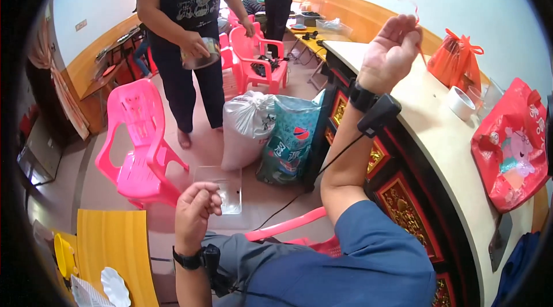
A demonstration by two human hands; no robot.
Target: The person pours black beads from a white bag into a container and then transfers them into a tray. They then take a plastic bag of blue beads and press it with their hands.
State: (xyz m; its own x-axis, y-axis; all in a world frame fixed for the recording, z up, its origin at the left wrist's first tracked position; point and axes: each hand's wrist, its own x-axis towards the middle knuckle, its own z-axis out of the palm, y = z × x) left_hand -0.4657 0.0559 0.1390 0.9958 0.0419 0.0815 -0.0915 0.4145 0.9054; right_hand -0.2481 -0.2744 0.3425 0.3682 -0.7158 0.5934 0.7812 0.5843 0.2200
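Observation:
My right hand (394, 44) is raised above the long counter, its fingers curled in and the thumb against them. A thin red string (417, 14) shows at its fingertips, trailing upward and down behind the hand. My left hand (197, 212) is closed in front of my lap, above a clear plastic tray (233, 194) on the floor. What its fingers hold, if anything, is hidden. Both wrists wear black straps with small devices. Beyond the right hand, a knotted orange plastic bag (452, 59) rests on the counter (429, 99).
A roll of white tape (461, 103) and a red bag (512, 148) lie on the counter. Two full sacks (247, 128) stand before it. At left are a pink chair (137, 140) and yellow table (112, 243). A standing person (193, 24) holds a round container (201, 56).

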